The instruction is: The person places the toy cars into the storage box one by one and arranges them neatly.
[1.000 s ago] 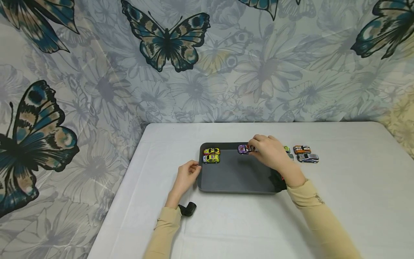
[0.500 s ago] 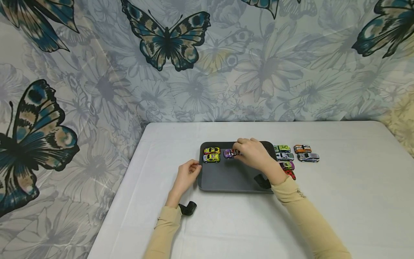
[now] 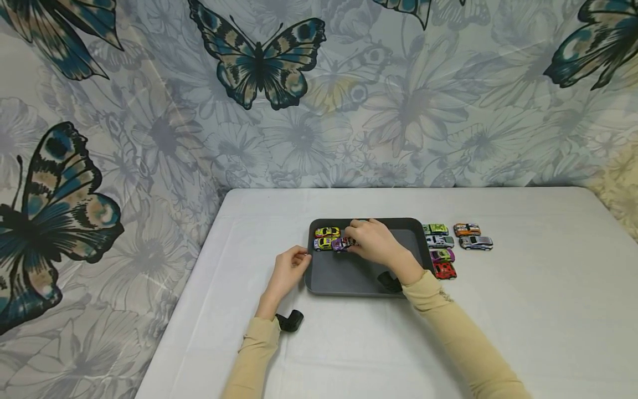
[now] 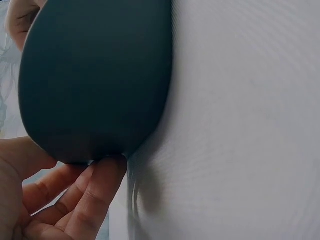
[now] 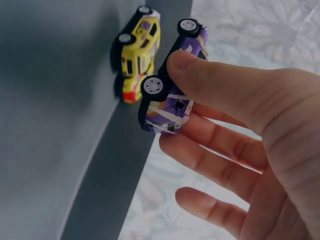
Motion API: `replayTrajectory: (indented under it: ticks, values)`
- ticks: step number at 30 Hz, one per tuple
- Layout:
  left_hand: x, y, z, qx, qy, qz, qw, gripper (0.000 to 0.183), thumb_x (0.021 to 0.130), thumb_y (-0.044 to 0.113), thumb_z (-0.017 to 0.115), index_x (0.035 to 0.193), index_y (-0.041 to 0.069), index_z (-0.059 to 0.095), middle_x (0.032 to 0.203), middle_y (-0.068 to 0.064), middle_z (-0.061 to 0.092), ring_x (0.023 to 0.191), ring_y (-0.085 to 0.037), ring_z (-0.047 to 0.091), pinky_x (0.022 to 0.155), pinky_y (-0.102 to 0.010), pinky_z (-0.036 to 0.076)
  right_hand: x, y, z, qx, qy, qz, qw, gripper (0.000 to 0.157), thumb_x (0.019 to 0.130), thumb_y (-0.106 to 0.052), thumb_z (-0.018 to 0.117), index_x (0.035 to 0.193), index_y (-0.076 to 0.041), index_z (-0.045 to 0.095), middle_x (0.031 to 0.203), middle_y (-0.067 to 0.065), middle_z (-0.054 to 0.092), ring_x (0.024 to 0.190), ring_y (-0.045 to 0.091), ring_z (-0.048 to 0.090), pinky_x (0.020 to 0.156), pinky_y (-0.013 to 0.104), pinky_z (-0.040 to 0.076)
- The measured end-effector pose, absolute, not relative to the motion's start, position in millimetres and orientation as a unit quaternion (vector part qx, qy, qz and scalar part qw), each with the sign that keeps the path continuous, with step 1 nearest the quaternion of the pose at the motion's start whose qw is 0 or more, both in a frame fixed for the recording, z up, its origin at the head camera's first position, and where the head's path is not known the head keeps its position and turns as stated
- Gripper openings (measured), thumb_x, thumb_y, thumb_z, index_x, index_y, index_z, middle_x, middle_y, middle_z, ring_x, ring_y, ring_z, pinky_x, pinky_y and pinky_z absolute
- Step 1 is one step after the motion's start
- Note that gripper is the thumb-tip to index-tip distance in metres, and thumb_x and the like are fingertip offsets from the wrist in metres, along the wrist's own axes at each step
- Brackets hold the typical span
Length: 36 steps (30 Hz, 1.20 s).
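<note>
My right hand (image 3: pixel 375 242) pinches a purple toy car (image 5: pixel 175 100) with white and orange markings between thumb and fingers, over the left part of a dark grey tray (image 3: pixel 344 284). Right beside that car, two yellow toy cars stand one behind the other at the tray's left side: a rear one (image 3: pixel 327 231) and a front one (image 3: pixel 324 244). At the tray's left edge, my left hand (image 3: pixel 288 271) holds the rim; in the left wrist view the thumb and fingertips meet the edge of the tray (image 4: pixel 95 80).
Against the tray's right side stand several toy cars in a column: green (image 3: pixel 436 229), silver (image 3: pixel 440 241), purple-and-green (image 3: pixel 442 255) and red (image 3: pixel 445 270). Farther right are an orange car (image 3: pixel 467 229) and a grey car (image 3: pixel 476 243). A white cloth covers the table (image 3: pixel 349 349).
My right hand has carried the purple toy car leftward over the tray, closer to the two yellow cars, uncovering the column of cars at the right. My left hand has stayed at the rim.
</note>
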<state>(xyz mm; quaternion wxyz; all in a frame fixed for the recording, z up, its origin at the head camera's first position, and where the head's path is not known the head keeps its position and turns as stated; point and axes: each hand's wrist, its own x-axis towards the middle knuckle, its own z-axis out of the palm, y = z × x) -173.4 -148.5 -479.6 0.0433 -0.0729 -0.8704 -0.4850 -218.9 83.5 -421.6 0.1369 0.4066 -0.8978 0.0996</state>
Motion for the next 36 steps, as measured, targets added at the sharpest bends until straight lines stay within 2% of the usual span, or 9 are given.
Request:
replayTrajectory:
  ticks: [16,23,29,36]
  values:
    - [-175,-150,-480,-0.082,-0.871,-0.482,0.052,0.015,0.089,0.007,0.061,0.097,-0.004,0.065,0.081,-0.007,0.063,0.069,-0.013,0.057,0.063,-0.025,0.05,-221,60,-430,0.416,-0.903,0.066,0.085,0.023,0.072,-0.023,0.08,0.081,-0.012,0.063,0.074,-0.001,0.055,0.063,0.013,0.052,0.058,0.031,0.041]
    - [-174,-151,-478,-0.085,-0.87,-0.484,0.051,0.015,0.089,0.007,0.061,0.098,-0.005,0.064,0.082,-0.009,0.063,0.07,-0.014,0.058,0.064,-0.025,0.05,-223,50,-432,0.42,-0.903,0.065,0.061,0.023,0.072,-0.023,0.08,0.085,-0.011,0.064,0.079,0.0,0.059,0.067,0.014,0.056,0.062,0.032,0.045]
    - [-175,-151,-478,-0.086,-0.872,-0.48,0.049,0.016,0.089,0.007,0.06,0.099,-0.006,0.064,0.082,-0.009,0.063,0.07,-0.015,0.058,0.064,-0.025,0.05,-224,43,-434,0.415,-0.906,0.074,0.024,0.022,0.073,-0.018,0.08,0.085,-0.009,0.064,0.08,0.003,0.057,0.068,0.015,0.056,0.058,0.029,0.047]
    - [-175,-151,-480,-0.079,-0.875,-0.476,0.043,0.018,0.089,0.009,0.061,0.1,-0.005,0.064,0.082,-0.009,0.063,0.071,-0.014,0.058,0.064,-0.025,0.05,-224,39,-434,0.41,-0.909,0.079,0.009,0.022,0.073,-0.018,0.08,0.083,-0.008,0.064,0.078,0.003,0.056,0.067,0.016,0.055,0.058,0.03,0.047]
